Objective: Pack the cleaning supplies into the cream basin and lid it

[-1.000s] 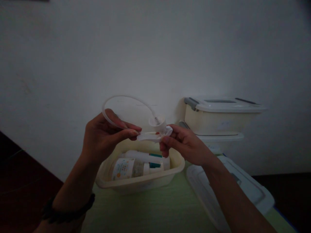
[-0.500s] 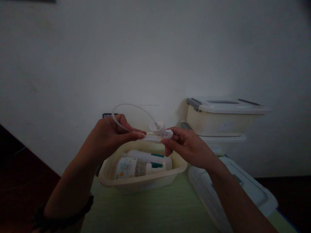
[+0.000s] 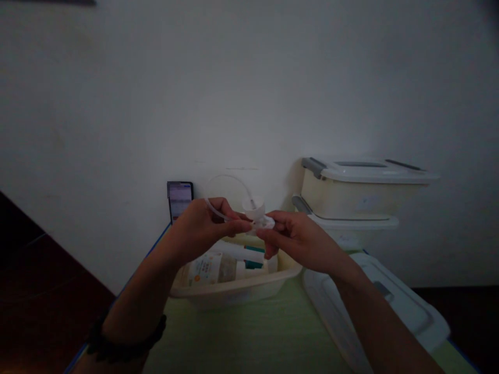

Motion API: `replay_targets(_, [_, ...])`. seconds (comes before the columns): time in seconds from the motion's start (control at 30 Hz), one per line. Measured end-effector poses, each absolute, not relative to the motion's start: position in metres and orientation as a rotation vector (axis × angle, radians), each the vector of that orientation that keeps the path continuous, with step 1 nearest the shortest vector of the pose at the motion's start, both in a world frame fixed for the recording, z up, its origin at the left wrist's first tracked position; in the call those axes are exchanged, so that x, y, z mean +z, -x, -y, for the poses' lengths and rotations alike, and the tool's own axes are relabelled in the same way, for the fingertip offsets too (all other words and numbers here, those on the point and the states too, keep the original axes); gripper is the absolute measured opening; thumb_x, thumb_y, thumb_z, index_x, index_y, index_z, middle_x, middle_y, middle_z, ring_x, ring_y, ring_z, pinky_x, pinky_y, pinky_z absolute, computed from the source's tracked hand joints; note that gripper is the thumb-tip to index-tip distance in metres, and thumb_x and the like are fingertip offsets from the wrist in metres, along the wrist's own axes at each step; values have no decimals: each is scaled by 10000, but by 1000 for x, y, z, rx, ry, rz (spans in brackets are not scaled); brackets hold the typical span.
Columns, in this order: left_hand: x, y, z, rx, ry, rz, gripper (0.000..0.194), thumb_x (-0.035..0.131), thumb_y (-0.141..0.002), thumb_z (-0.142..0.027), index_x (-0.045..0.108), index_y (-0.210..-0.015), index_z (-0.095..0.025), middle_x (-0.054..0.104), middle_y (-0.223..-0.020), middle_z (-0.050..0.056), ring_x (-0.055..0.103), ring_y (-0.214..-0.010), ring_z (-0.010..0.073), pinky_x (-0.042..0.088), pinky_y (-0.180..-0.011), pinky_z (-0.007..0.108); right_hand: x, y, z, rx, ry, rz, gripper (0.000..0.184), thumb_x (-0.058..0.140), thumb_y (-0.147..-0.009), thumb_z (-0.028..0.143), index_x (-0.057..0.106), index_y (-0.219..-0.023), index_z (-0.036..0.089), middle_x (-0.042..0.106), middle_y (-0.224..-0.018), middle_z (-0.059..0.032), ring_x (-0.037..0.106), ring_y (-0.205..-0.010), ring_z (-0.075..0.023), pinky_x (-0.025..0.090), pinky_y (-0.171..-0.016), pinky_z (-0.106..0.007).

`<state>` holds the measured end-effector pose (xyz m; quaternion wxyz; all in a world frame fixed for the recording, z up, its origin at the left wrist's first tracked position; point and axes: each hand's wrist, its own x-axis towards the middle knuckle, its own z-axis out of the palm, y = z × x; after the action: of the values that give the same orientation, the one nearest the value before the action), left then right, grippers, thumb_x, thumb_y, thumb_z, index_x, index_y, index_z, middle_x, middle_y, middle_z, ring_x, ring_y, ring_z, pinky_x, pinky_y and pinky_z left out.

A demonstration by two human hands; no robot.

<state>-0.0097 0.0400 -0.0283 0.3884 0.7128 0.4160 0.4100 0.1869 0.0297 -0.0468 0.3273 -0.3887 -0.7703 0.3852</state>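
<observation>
Both my hands meet over a cream plastic tub, working on a white pump head [image 3: 255, 209] with a cup-like collar. A thin clear tube [image 3: 230, 176] rises from the collar and arches over to the left, its far end hidden behind my left hand [image 3: 208, 223]. The thumb and fingers of that hand pinch the left side of the pump head, close to the collar. From the right, my right hand [image 3: 298, 236] grips its other end between thumb and fingers. Below lies the tub [image 3: 237, 296], holding several white bottles [image 3: 206, 267] with printed labels.
A phone [image 3: 180, 200] leans against the wall behind my left wrist. Lidded cream storage boxes [image 3: 343, 200] are stacked at the right. A pale lid [image 3: 405, 306] lies under my right forearm on the green tabletop [image 3: 234, 337]. Dark floor shows at the lower left.
My left hand has moved right along the pump head, closer to my right hand. The tube's arch has shifted right with it, and more of the phone shows.
</observation>
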Motion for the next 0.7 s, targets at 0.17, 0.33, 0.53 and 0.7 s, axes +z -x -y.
replay_targets(0.17, [-32, 11, -45, 957, -1748, -1071, 206, 718, -689, -287, 576, -607, -162, 691, -619, 3, 645, -563, 130, 511, -530, 224, -49, -190, -34, 1016, 993, 2079, 233, 470, -896, 357, 582, -908, 154, 657, -638, -19, 609, -577, -116, 426, -521, -206])
replay_targets(0.33, [-38, 5, -48, 901, -1735, -1068, 215, 693, -715, -323, 561, -679, -157, 690, -629, 10, 655, -583, 135, 529, -567, 242, -49, -191, -35, 874, 1033, 2148, 238, 444, -910, 353, 545, -805, 165, 555, -495, 42, 502, -420, -69, 334, -416, -167])
replay_targets(0.53, [-33, 14, -49, 1029, -1648, -1003, 281, 737, -681, -286, 551, -856, -169, 725, -716, 29, 673, -592, 149, 559, -576, 262, -49, -195, -37, 785, 1074, 2164, 264, 473, -888, 381, 530, -742, 168, 469, -472, 68, 460, -392, -58, 314, -389, -164])
replay_targets(0.7, [-29, 27, -48, 984, -1854, -922, 180, 629, -780, -345, 662, -717, -179, 708, -736, 35, 671, -671, 168, 566, -604, 266, -46, -199, -36, 768, 1036, 2176, 240, 506, -869, 374, 590, -801, 160, 462, -481, 71, 424, -387, -52, 279, -371, -172])
